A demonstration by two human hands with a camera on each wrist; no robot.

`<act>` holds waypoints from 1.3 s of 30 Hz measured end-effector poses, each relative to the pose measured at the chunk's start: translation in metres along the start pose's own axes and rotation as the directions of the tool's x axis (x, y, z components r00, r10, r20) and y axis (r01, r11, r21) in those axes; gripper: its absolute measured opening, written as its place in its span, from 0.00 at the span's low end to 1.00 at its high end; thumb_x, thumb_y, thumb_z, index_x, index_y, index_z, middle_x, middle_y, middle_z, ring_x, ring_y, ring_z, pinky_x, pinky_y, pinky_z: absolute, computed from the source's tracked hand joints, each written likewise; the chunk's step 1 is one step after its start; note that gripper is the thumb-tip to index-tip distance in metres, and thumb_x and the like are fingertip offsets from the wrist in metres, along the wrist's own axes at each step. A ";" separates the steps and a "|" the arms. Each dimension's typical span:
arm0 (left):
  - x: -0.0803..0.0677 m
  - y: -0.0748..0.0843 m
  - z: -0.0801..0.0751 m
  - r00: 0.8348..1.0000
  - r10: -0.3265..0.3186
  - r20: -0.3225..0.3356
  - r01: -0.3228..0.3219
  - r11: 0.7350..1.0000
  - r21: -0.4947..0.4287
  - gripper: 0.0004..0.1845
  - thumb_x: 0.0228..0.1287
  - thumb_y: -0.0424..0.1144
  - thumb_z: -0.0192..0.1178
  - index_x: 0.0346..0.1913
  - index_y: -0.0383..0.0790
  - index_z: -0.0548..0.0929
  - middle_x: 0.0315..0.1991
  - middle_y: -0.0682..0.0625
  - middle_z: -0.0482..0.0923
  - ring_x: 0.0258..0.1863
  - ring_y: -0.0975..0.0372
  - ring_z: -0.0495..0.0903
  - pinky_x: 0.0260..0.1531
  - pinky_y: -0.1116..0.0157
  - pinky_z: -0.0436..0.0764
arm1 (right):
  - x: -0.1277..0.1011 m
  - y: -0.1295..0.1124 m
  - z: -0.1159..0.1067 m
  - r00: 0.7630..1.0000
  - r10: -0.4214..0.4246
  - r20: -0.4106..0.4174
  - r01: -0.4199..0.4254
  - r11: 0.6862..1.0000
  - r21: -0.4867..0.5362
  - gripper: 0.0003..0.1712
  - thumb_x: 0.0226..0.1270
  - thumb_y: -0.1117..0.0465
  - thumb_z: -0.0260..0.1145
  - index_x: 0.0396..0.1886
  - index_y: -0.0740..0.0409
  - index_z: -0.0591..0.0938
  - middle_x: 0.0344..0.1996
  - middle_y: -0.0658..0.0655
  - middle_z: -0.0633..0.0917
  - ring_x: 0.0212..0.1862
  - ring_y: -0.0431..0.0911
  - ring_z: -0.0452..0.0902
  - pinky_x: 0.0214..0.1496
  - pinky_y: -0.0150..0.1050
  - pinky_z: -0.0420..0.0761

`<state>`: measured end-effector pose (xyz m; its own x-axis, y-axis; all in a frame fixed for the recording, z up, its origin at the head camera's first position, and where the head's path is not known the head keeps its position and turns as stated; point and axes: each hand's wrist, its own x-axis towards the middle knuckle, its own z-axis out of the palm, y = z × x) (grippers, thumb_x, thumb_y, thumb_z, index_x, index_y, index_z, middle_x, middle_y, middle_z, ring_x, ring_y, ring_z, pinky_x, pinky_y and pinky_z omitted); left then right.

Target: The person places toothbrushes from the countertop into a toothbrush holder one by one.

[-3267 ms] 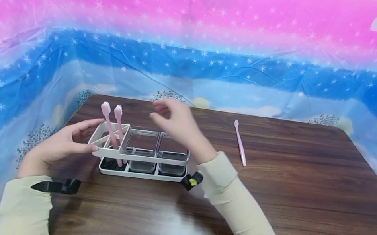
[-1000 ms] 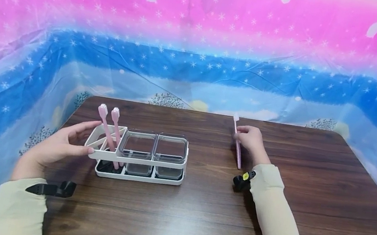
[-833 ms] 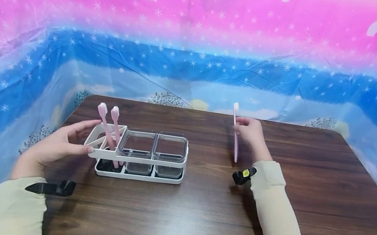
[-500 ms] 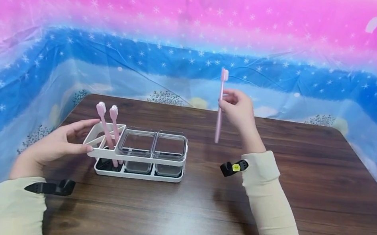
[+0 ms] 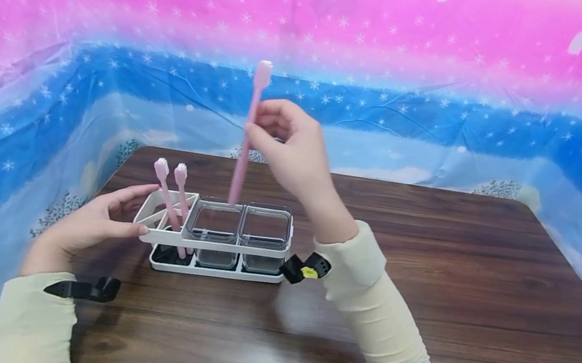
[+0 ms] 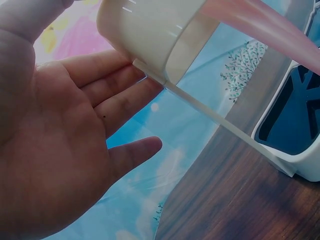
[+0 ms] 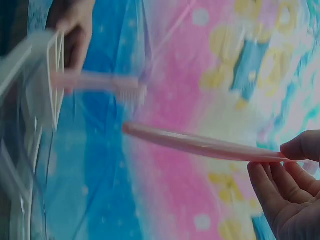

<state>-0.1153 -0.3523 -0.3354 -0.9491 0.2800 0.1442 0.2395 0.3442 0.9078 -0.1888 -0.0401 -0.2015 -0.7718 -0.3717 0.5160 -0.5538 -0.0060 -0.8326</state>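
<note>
My right hand [image 5: 295, 151] pinches a pink toothbrush [image 5: 241, 162] between thumb and fingers, bristle head up. The handle's lower end overlaps the back rim of a clear cup in the head view; in the right wrist view that end [image 7: 150, 134] points toward the holder. A white two-tier toothbrush holder [image 5: 237, 249] stands on the table. My left hand [image 5: 89, 224] grips its left end, thumb in front and fingers behind; in the left wrist view the fingers [image 6: 120, 95] lie against the upper tier. Two pink toothbrushes [image 5: 168, 195] lean in the holder's divided left section.
Two clear square cups [image 5: 215, 220] sit side by side in the holder's middle and right sections. The dark wood table [image 5: 474, 306] is bordered by a pink and blue patterned cloth [image 5: 445, 116] at the back and sides.
The right hand went to the toothbrush lying on the table's right side, picked it up, raised it upright and carried it left, over the holder. The left hand has stayed on the holder.
</note>
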 end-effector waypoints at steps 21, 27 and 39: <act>0.001 0.001 -0.001 1.000 0.027 -0.005 -0.026 1.000 0.014 0.36 0.61 0.23 0.59 0.72 0.36 0.61 0.48 0.63 0.80 0.46 0.71 0.79 0.43 0.74 0.77 | -0.030 0.034 0.082 0.942 -0.250 0.224 0.283 0.950 -0.129 0.08 0.62 0.71 0.65 0.41 0.68 0.82 0.36 0.60 0.87 0.38 0.43 0.84 0.42 0.23 0.77; 0.001 -0.001 -0.001 0.999 0.033 -0.004 -0.033 0.999 -0.009 0.35 0.60 0.22 0.59 0.70 0.44 0.65 0.49 0.63 0.80 0.47 0.71 0.79 0.43 0.74 0.77 | -0.038 0.049 0.094 0.922 -0.215 0.321 0.292 0.932 -0.216 0.07 0.64 0.69 0.64 0.41 0.66 0.82 0.36 0.58 0.88 0.38 0.41 0.84 0.41 0.20 0.76; 0.000 0.004 0.000 0.999 -0.025 -0.034 0.027 0.999 0.044 0.38 0.60 0.26 0.61 0.71 0.24 0.55 0.49 0.68 0.76 0.49 0.76 0.76 0.43 0.75 0.77 | -0.047 0.067 0.108 0.905 -0.082 0.416 0.244 0.903 -0.353 0.06 0.67 0.65 0.63 0.42 0.60 0.81 0.38 0.53 0.88 0.40 0.35 0.83 0.41 0.18 0.74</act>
<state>-0.1147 -0.3512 -0.3317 -0.9612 0.2408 0.1347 0.2231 0.3909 0.8930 -0.1559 -0.1232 -0.3026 -0.5233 -0.7226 0.4516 -0.7988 0.2314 -0.5553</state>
